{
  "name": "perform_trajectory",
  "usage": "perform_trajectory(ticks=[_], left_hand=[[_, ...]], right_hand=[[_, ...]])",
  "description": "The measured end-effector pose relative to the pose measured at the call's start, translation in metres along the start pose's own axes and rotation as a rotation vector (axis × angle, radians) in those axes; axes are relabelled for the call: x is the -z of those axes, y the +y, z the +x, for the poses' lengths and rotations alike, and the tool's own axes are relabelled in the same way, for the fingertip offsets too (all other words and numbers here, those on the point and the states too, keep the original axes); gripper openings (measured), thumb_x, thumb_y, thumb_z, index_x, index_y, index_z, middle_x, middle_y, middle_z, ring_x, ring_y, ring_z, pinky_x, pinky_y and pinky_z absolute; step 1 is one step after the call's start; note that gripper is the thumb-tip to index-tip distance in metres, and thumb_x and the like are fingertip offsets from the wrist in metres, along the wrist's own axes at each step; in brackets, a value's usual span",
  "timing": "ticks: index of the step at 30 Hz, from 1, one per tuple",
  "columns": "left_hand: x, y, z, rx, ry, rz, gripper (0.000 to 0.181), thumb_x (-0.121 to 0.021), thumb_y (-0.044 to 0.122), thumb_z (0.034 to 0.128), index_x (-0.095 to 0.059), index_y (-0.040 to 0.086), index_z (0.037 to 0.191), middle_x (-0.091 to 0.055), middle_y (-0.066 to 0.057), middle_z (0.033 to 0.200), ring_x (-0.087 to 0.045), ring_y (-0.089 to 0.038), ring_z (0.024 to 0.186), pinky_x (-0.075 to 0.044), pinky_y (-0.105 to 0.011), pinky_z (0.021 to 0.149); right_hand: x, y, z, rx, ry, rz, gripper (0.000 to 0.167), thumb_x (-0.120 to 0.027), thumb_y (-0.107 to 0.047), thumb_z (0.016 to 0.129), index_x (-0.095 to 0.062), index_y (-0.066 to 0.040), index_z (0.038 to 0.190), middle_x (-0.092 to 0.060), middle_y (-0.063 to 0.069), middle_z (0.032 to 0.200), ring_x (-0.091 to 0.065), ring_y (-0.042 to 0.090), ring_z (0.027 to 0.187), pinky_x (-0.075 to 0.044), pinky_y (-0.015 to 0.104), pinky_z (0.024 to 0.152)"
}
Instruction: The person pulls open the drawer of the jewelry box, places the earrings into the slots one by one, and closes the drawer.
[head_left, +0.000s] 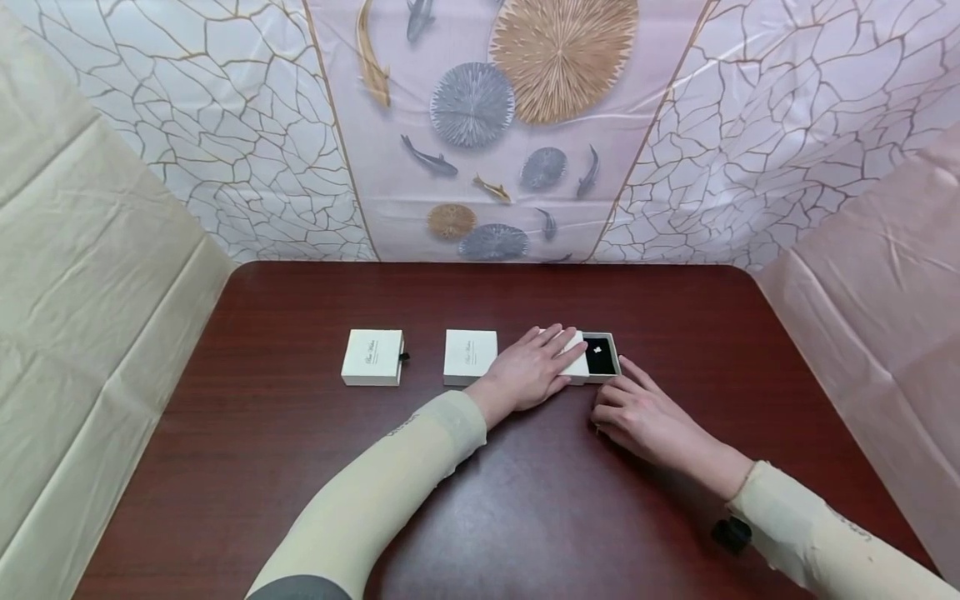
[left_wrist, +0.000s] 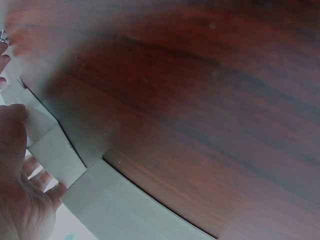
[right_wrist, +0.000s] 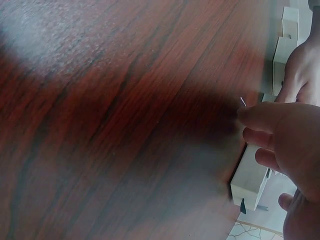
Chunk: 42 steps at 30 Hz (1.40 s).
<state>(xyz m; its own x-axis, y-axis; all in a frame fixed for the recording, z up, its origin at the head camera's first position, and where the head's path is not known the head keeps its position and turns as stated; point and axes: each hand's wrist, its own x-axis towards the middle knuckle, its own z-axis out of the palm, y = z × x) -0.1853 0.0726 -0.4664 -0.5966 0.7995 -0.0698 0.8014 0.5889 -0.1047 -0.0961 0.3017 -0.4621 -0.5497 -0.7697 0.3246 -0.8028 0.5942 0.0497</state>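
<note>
My left hand (head_left: 528, 371) holds the sleeve (head_left: 577, 367) of a small white jewelry box, fingers laid across its top and thumb by the near side. The box's drawer (head_left: 611, 354) is pulled out to the right. On its black cushion (head_left: 600, 362) sits a tiny silvery earring (head_left: 597, 350). Just in front of the drawer, my right hand (head_left: 648, 421) has curled fingers, with one finger extended by the drawer's corner. In the right wrist view a thin silvery pin (right_wrist: 243, 101) sticks out from its pinched fingertips; the rest of that piece is hidden.
Two closed white boxes stand in a row to the left: one box (head_left: 469, 357) beside my left wrist, another box (head_left: 372, 357) farther left with a black pull tab (head_left: 405, 357). The dark red wooden table (head_left: 495, 500) ends at a patterned cloth backdrop (head_left: 480, 167).
</note>
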Motion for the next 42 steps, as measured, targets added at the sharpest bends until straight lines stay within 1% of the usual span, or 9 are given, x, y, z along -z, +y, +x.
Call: perform_trajectory(ticks=[5,10,16,23,27,32,37,39,42], left_hand=[[0.001,0.001,0.0,-0.002,0.001,0.004,0.062,-0.033,0.047,0.1168,-0.02,0.025,0.173,-0.017,-0.003,0.179,-0.018,-0.022,0.165,-0.021,-0.039,0.132],[0.001,0.001,0.001,0.002,0.0,0.014,0.062,-0.032,0.047,0.1168,-0.02,0.025,0.173,-0.017,-0.003,0.179,-0.018,-0.022,0.165,-0.021,-0.039,0.132],[0.0,0.001,0.001,0.002,-0.007,0.002,0.062,-0.033,0.047,0.1168,-0.019,0.025,0.173,-0.016,-0.003,0.18,-0.017,-0.021,0.165,-0.021,-0.039,0.132],[0.0,0.001,0.001,0.004,-0.003,-0.008,0.062,-0.033,0.047,0.1168,-0.02,0.025,0.173,-0.016,-0.003,0.18,-0.017,-0.022,0.165,-0.02,-0.039,0.132],[0.0,0.0,0.0,0.005,0.003,-0.019,0.062,-0.034,0.047,0.1167,-0.02,0.025,0.173,-0.017,-0.003,0.179,-0.017,-0.022,0.165,-0.02,-0.039,0.133],[0.0,0.0,0.0,0.005,-0.002,-0.019,0.062,-0.034,0.047,0.1167,-0.02,0.025,0.173,-0.016,-0.003,0.18,-0.017,-0.022,0.165,-0.02,-0.04,0.133],[0.001,0.001,0.0,0.005,-0.006,-0.018,0.062,-0.034,0.046,0.1167,-0.02,0.025,0.173,-0.016,-0.003,0.179,-0.017,-0.022,0.165,-0.02,-0.04,0.133],[0.001,0.001,0.0,0.005,-0.005,-0.021,0.062,-0.035,0.046,0.1167,-0.02,0.025,0.173,-0.017,-0.003,0.179,-0.017,-0.022,0.165,-0.02,-0.04,0.133],[0.0,0.001,0.0,0.006,-0.006,-0.028,0.062,-0.035,0.046,0.1166,-0.02,0.025,0.173,-0.016,-0.003,0.179,-0.017,-0.022,0.165,-0.02,-0.04,0.133]], right_hand=[[-0.003,0.0,0.002,0.006,0.011,0.007,0.024,-0.091,-0.008,0.074,-0.072,-0.014,0.087,-0.063,-0.001,0.091,-0.064,0.028,0.1,-0.039,0.07,0.111],[-0.003,-0.001,0.005,0.001,0.002,0.004,0.022,-0.088,-0.008,0.074,-0.071,-0.013,0.087,-0.064,0.0,0.093,-0.064,0.03,0.102,-0.038,0.072,0.111],[-0.003,0.001,0.004,-0.041,-0.001,0.0,0.017,-0.084,-0.007,0.075,-0.072,-0.013,0.086,-0.066,0.001,0.094,-0.064,0.03,0.102,-0.036,0.071,0.114],[-0.004,0.004,-0.003,-0.085,-0.008,-0.032,0.018,-0.085,-0.004,0.074,-0.073,-0.011,0.086,-0.068,0.003,0.095,-0.065,0.03,0.104,-0.036,0.068,0.118],[-0.004,0.002,-0.003,-0.097,-0.021,-0.019,0.017,-0.085,-0.005,0.075,-0.074,-0.011,0.086,-0.068,0.003,0.096,-0.064,0.03,0.104,-0.036,0.067,0.117],[-0.001,-0.001,-0.002,-0.085,-0.016,0.035,0.016,-0.085,-0.006,0.075,-0.074,-0.012,0.085,-0.067,0.002,0.096,-0.063,0.029,0.103,-0.04,0.07,0.112],[0.002,-0.003,-0.001,-0.068,-0.022,0.08,0.014,-0.084,-0.008,0.078,-0.073,-0.013,0.084,-0.066,0.002,0.099,-0.063,0.029,0.103,-0.04,0.07,0.11],[0.004,-0.003,0.0,-0.06,-0.018,0.078,0.016,-0.085,-0.007,0.077,-0.072,-0.014,0.085,-0.066,0.002,0.099,-0.063,0.029,0.103,-0.041,0.068,0.109],[0.006,0.0,0.001,-0.035,-0.014,0.054,0.025,-0.086,-0.003,0.073,-0.074,-0.013,0.092,-0.067,0.003,0.1,-0.065,0.031,0.104,-0.043,0.065,0.109]])
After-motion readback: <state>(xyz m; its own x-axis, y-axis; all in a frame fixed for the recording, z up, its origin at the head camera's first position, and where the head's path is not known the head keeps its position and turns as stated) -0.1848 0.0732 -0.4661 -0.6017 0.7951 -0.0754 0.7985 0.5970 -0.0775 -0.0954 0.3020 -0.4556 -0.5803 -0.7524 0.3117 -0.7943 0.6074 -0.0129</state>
